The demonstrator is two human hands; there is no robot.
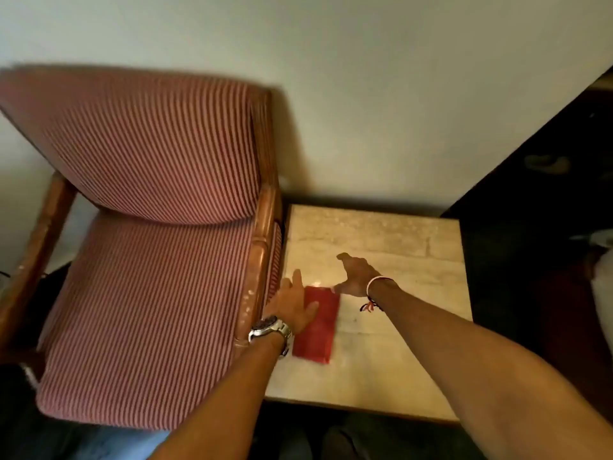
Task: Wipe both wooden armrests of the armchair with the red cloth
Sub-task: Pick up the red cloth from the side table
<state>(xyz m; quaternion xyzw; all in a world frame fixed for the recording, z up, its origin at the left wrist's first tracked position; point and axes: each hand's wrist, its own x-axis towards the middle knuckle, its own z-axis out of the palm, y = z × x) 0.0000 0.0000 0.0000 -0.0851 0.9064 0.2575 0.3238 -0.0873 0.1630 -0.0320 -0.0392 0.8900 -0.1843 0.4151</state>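
A folded red cloth [316, 327] lies flat on a pale side table [398, 247] to the right of the armchair [156, 194]. My left hand [293, 303], with a watch on the wrist, hovers flat over the cloth's left edge, fingers spread. My right hand [356, 275] is open just above the cloth's far right corner, thumb near it. The armchair has striped red upholstery. Its right wooden armrest [257, 260] runs beside the table, and its left wooden armrest [36, 250] is at the far left.
A plain wall [365, 94] stands behind the chair and table. Dark floor and a dim area [547, 194] lie to the right of the table. The table's right edge is close to something pale [602, 260] at the frame's right.
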